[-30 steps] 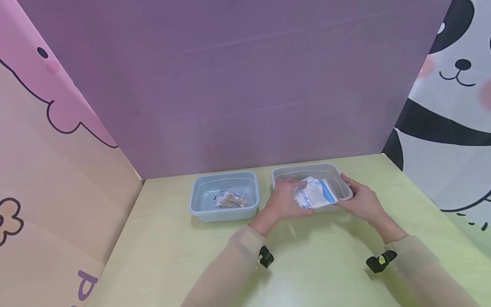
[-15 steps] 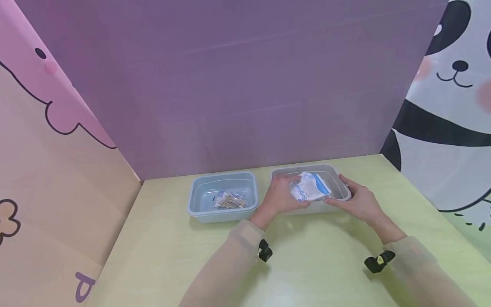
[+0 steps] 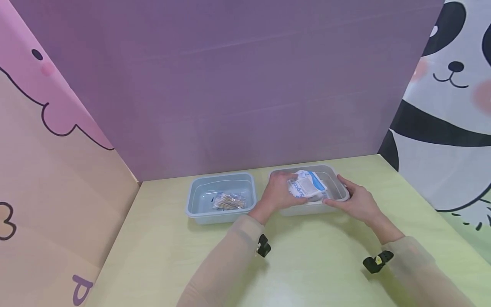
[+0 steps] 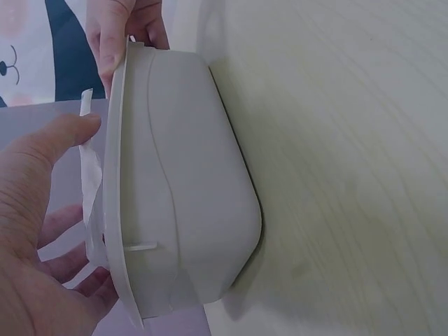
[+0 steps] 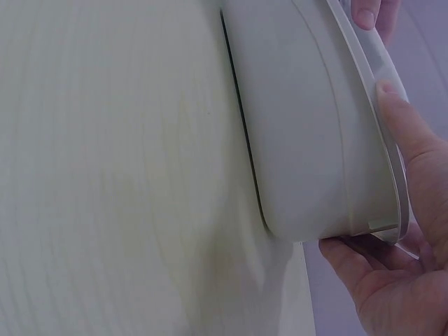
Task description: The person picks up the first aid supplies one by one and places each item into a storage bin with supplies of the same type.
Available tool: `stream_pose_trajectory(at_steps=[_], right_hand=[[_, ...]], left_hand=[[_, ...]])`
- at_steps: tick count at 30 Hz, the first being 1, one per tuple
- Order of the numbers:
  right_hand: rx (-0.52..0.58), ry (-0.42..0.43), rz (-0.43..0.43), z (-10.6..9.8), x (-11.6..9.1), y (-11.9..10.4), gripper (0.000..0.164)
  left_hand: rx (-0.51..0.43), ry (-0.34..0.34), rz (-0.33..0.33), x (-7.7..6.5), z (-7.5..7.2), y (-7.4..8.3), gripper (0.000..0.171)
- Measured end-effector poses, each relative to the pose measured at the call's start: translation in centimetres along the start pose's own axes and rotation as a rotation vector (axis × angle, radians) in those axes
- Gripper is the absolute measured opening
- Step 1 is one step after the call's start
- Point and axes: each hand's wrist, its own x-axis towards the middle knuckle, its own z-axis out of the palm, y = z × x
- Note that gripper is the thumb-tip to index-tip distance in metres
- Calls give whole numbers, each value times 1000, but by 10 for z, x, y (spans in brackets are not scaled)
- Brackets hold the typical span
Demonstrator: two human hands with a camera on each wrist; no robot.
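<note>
My left hand (image 3: 279,192) pinches a white-and-blue packet (image 3: 306,184) printed "Surgical", at the mouth of the grey plastic bin (image 3: 307,209). In the left wrist view the packet (image 4: 91,175) stands edge-on just above the bin's rim, the thumb on one side and fingers on the other. At the bin's right end, my right hand (image 3: 360,204) grips the rim. The right wrist view shows that thumb over the edge of the bin (image 5: 301,126), with the fingers beneath the lip. Packet and left hand hide part of the bin's inside.
To the left stands a light blue bin (image 3: 222,219) with a clear bag of cotton swabs (image 3: 229,201) in it. Both bins are on a pale wooden table (image 3: 161,256). A purple backdrop (image 3: 230,85) rises behind, and printed panels flank both sides.
My left hand and the packet have shifted back and slightly left, from over the grey bin's front edge to over its opening. The right hand keeps its hold on the rim.
</note>
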Motion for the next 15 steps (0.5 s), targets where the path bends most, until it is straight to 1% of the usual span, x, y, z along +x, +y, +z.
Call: stream_pose_trajectory(at_steps=[4,7,11,15], right_hand=[[-2,9,-11,2,1,2,113],[-4,15,-18,2,1,3,113],[-5,11,-14,1,1,2,113],[-3,5,-7,-1,-1,1,114]], left_hand=[[3,-19,-14,1,1,0,82],[9,-25,-11,2,2,0,82],[20,-28,-9,5,3,1,81],[25,-38,-21,6,5,3,82]])
